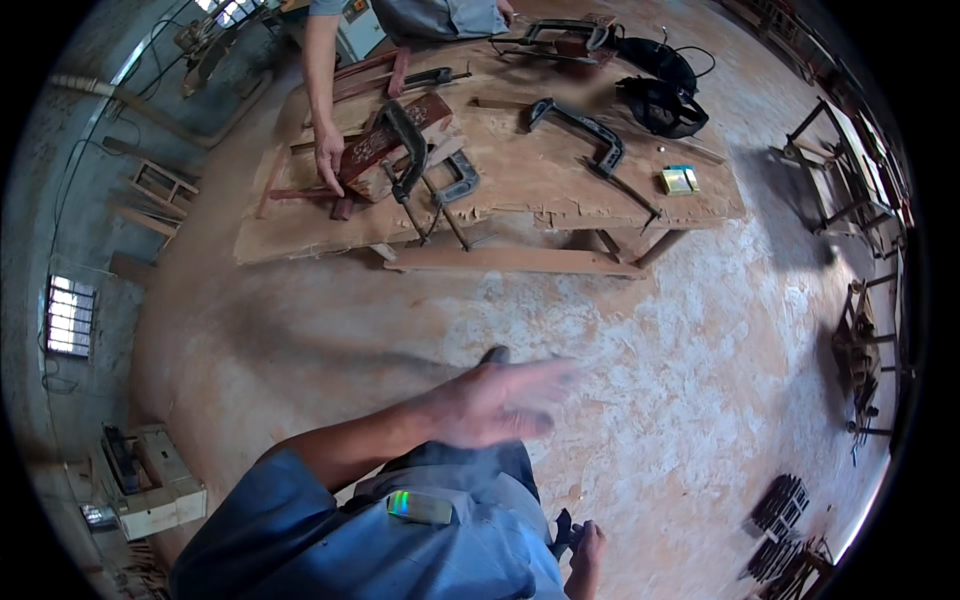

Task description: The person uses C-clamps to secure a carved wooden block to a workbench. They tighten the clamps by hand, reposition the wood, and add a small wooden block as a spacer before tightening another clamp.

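Observation:
My left hand (500, 402) is held out in front of my body over the floor, slightly blurred. Its fingers are stretched out with the thumb apart, and nothing is in it. Low at my right side, my right hand (592, 548) is closed around a small dark thing (565, 530) whose kind I cannot make out. Farther off stands a wooden workbench (500, 170), apart from both hands. On it, a large C-clamp (405, 145) sits against a reddish carved wooden block (372, 150). A second C-clamp (585, 133) lies to the right.
Across the bench a co-worker's hand (330, 155) touches a small reddish wood piece (342, 207). A yellow-green packet (678, 180) and a black bag (665, 105) lie at the bench's right. A wooden box (165, 490) stands left; slatted wood pieces (780, 505) lie right.

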A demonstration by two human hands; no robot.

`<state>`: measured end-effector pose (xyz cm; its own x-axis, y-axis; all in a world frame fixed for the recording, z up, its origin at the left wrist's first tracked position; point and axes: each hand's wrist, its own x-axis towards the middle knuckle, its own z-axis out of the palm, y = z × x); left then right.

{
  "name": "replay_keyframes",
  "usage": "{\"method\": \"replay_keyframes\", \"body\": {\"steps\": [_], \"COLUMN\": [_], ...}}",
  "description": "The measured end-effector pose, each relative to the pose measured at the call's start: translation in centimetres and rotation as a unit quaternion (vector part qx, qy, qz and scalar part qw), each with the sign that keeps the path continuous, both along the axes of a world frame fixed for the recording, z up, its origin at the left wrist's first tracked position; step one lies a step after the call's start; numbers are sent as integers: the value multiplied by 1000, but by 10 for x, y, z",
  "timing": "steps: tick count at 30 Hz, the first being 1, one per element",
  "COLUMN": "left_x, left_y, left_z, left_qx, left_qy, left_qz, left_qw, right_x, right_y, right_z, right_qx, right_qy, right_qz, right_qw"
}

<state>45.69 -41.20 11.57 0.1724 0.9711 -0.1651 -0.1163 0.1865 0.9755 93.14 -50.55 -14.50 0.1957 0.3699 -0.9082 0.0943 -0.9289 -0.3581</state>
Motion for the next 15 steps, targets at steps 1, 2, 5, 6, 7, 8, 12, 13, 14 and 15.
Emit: {"method": "replay_keyframes", "body": {"steps": [1,2,5,6,7,8,12,13,14,15], "left_x": [-3,-4,-21,-27,-33,-36,-39,-41,-40,-39], "left_y": [-3,-13,-34,-34,-35,-44,-40,-37,-25,-11], "left_z": [-28,-60,-126,-145,-157,-192,-223,-223,-217,-210], "left_qx": [-37,-79,-168,-192,-253,-257,-307,-315,-319,-322], "left_qy": [32,66,181,217,238,284,315,334,339,345], "left_qz": [36,75,187,207,222,228,236,226,211,198], "left_qw": [998,992,951,935,911,895,866,859,859,859], "right_x": [-1,-5,-32,-41,-48,-65,-47,-62,-71,-82], "right_y": [8,15,41,58,76,100,173,197,217,236], "right_z": [1,0,7,14,26,48,26,32,35,43], "right_qx": [10,15,13,10,5,3,58,74,101,115], "right_qy": [5,13,9,-1,-14,-49,7,-3,3,5], "right_qz": [11,26,89,120,150,194,226,228,207,169], "right_qw": [1000,999,996,993,989,980,972,971,973,979]}}
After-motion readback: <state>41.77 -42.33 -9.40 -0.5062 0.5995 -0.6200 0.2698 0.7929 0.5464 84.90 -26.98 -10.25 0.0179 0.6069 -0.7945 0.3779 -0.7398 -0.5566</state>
